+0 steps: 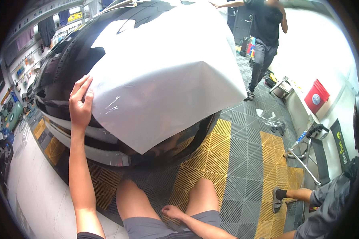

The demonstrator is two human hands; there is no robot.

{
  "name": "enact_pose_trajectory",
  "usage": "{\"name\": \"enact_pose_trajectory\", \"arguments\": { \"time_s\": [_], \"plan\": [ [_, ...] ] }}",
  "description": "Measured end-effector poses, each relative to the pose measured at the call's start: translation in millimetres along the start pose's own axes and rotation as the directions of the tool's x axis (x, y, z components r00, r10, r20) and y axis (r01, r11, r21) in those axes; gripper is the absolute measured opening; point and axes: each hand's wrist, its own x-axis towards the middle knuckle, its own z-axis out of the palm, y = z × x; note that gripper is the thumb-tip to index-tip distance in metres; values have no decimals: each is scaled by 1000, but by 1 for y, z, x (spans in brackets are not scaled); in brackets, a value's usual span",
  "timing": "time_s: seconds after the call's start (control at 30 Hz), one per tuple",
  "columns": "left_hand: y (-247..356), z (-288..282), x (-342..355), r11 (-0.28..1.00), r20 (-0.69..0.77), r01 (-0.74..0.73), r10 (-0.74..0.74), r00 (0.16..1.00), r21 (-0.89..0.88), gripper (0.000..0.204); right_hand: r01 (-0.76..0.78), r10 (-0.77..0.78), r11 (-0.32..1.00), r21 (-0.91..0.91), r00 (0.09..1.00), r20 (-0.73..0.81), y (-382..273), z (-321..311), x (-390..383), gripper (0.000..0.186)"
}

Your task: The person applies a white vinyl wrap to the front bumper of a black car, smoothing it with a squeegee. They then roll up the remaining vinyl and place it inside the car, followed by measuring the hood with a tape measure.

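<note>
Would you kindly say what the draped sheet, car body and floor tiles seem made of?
Draped sheet: probably satin plastic film; it creases and bends softly. Car body: painted metal or plastic, perhaps; glossy black with bright reflections. Floor tiles: likely moulded plastic, fairly matte, given their repeating ribs.

Glossy car body (64,65); smooth, seemingly plastic sheet (157,105).

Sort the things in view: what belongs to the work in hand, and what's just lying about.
In the work:
- Pale sheet, left hand at its edge
- Black car beneath

Apparently lying about:
- Red bucket
- Chair
- Crumpled clear plastic on the floor
</note>
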Motion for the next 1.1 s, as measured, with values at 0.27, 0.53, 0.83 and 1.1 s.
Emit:
{"name": "enact_pose_trajectory", "arguments": {
  "time_s": [0.27, 0.53, 0.83, 1.1],
  "plan": [
    [0, 0, -2, 1000, -2, 18, -18, 1000, 15, 38, -154, 154, 986, -58, 988, -5, -12, 26, -19, 37],
    [-2, 2, -2, 1000, 6, 22, -22, 1000, 14, 38, -379, 350, 922, -75, 901, -257, -71, 8, -53, 57],
    [2, -2, -1, 999, 55, 16, -18, 998, 32, 40, -313, 266, 903, -295, 945, -188, -162, 17, -89, 67],
    [-18, -1, 3, 988, 45, -151, 153, 987, -30, 41, 23, -178, 849, -529, 953, -245, -238, -43, -59, 70]
  ]
}}
